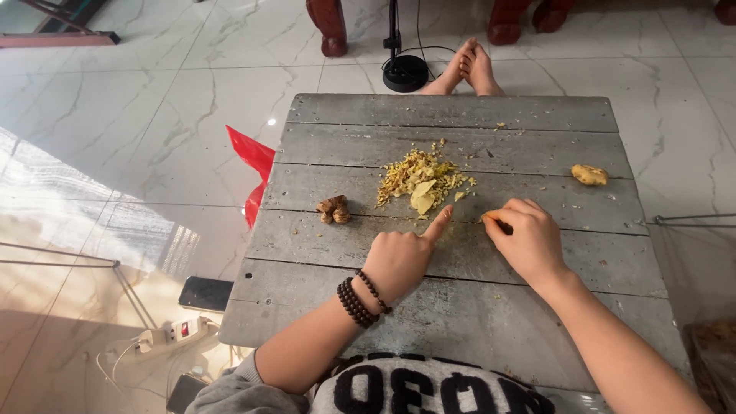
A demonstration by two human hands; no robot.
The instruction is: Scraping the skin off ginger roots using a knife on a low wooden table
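Note:
My left hand (400, 257) rests on the grey wooden table (460, 307) with its forefinger stretched out toward a pile of chopped yellow ginger (420, 180); the other fingers are curled and hold nothing. Dark bead bracelets ring its wrist. My right hand (525, 238) is closed, pinching a small yellow ginger piece (488, 216) at the fingertips, just right of the pile. A brown knobbly ginger root (333, 209) lies left of the pile. A peeled yellow ginger lump (589, 175) sits near the table's right edge.
A person's bare feet (468, 70) show beyond the table's far edge, next to a black round stand base (405, 73). A red plastic bag (254, 172) hangs at the table's left side. A phone (205, 293) and a power strip (172, 332) lie on the marble floor.

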